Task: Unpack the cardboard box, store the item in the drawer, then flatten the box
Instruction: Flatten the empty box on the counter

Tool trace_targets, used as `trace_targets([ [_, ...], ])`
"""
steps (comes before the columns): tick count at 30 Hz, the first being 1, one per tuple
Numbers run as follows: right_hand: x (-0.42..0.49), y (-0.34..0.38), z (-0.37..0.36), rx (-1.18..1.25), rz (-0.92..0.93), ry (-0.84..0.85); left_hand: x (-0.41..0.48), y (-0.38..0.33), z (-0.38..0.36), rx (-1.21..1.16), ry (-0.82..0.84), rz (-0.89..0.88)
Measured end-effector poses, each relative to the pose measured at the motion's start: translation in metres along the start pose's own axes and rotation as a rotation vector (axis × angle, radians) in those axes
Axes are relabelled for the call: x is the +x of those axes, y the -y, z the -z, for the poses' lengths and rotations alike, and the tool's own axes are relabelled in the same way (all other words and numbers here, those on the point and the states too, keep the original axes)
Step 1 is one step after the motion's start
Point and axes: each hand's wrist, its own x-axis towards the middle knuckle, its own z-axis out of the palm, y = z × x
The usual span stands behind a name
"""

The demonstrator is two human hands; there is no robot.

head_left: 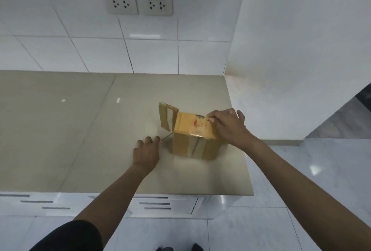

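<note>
Head view: beige tabletop (60, 130) fills mid-frame, drawer fronts (154, 203) along its lower edge, all closed. Cardboard box (192, 140) sits right of centre on the tabletop, one flap (166, 115) standing up at its upper left, the rest taped. Box looks slightly longer left-to-right, open end up. Early stage: unpacking just begun, item not visible, storing and flattening left. Right hand (226, 125) pinches the top's upper-right edge. Left hand (147, 149), fingers loosely curled, appears to grip a thin tape strip (166, 137).

A beige countertop (60, 130) carries a taped cardboard box (192, 140) near its right edge
</note>
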Motion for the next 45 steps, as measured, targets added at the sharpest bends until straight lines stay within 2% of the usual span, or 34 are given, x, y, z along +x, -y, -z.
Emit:
trace_targets([
  [2,0.004,0.003,-0.003,-0.09,-0.02,0.01,0.003,0.01,0.006,-0.118,0.016,0.04],
  [4,0.007,0.007,-0.008,-0.189,0.04,-0.068,0.004,0.024,0.013,-0.276,0.007,0.063],
  [7,0.006,0.015,-0.012,-0.172,0.124,-0.095,-0.001,0.044,0.03,-0.389,-0.126,0.05],
  [10,0.003,0.014,-0.012,-0.223,0.15,-0.012,-0.004,0.055,0.055,-0.375,-0.395,-0.125],
  [12,0.002,0.011,-0.01,-0.341,0.177,0.026,0.0,0.058,0.074,-0.287,-0.502,-0.291],
  [15,0.003,0.012,-0.009,-0.322,0.156,0.042,0.01,0.061,0.099,-0.083,-0.488,-0.522],
  [20,0.005,0.013,-0.013,-0.249,0.142,0.038,0.02,0.066,0.118,0.056,-0.485,-0.64],
  [27,0.004,0.011,-0.014,-0.237,0.142,0.028,0.018,0.034,0.104,-0.06,-0.468,-0.684],
  [32,0.002,0.019,-0.014,-0.318,0.224,-0.118,0.022,0.019,0.099,-0.113,-0.451,-0.711],
  [34,0.001,0.024,-0.016,-0.289,0.257,-0.144,0.02,0.016,0.097,-0.173,-0.447,-0.672],
  [38,-0.004,0.031,-0.023,-0.226,0.277,-0.226,0.005,0.025,0.073,-0.543,-0.482,-0.255],
  [40,-0.009,0.032,-0.026,-0.217,0.291,-0.255,-0.01,0.035,0.047,-0.431,-0.411,-0.104],
  [42,-0.015,0.032,-0.029,-0.241,0.301,-0.298,-0.025,0.043,0.019,-0.25,-0.296,-0.038],
  [45,-0.022,0.033,-0.036,-0.286,0.367,-0.414,-0.035,0.047,-0.004,-0.117,-0.162,-0.077],
])
